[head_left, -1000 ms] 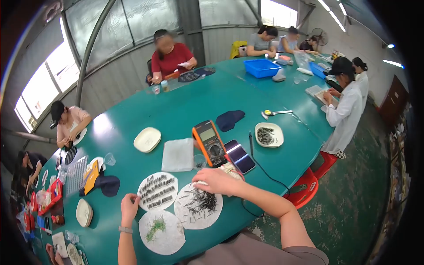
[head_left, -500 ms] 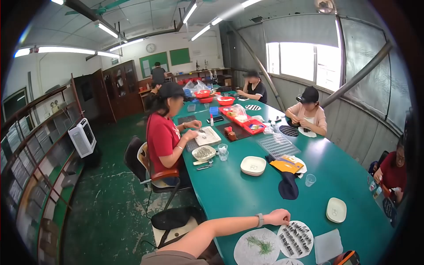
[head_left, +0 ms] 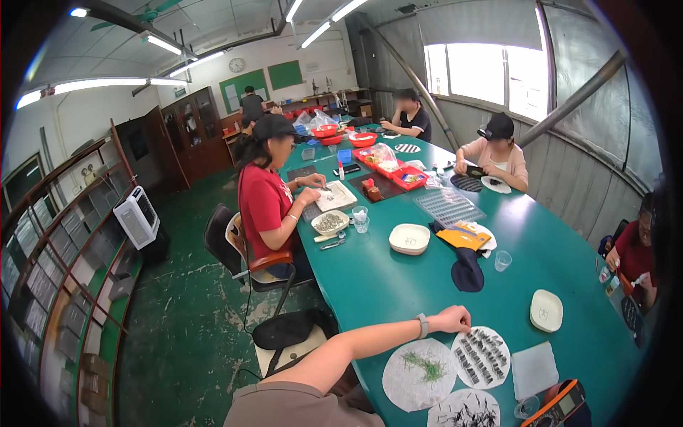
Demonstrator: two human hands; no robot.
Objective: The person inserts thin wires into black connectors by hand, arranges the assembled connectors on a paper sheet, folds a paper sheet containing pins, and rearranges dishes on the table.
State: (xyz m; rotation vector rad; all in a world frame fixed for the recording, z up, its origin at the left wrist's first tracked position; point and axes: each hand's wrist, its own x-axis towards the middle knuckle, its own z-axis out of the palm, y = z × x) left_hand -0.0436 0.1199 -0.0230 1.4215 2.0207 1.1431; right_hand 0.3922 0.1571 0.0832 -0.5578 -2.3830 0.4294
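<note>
My left hand (head_left: 451, 319), with a watch on its wrist, reaches in from the lower left. Its fingers are curled down together at the upper left rim of a white round sheet (head_left: 459, 364) bearing rows of small dark pieces (head_left: 491, 343). Whether the fingertips pinch the rim or one piece cannot be made out. Left of it lies another white round sheet (head_left: 398, 388) with thin green strands (head_left: 425, 365). Below, a third round sheet (head_left: 440, 413) carries scattered dark pieces (head_left: 469, 413). My right hand is out of view.
A translucent square sheet (head_left: 535, 370), an orange-and-black device (head_left: 565, 404) and a clear cup (head_left: 526, 407) lie at the right front. Farther off are cream dishes (head_left: 546, 310), a dark cap (head_left: 467, 270) and a plastic cup (head_left: 502, 261). Several people work around the green table (head_left: 370, 285).
The view has tilted down, so more of the third round sheet shows. My left hand stays at the rim of the sheet with rows. A person across the table now holds a dark panel.
</note>
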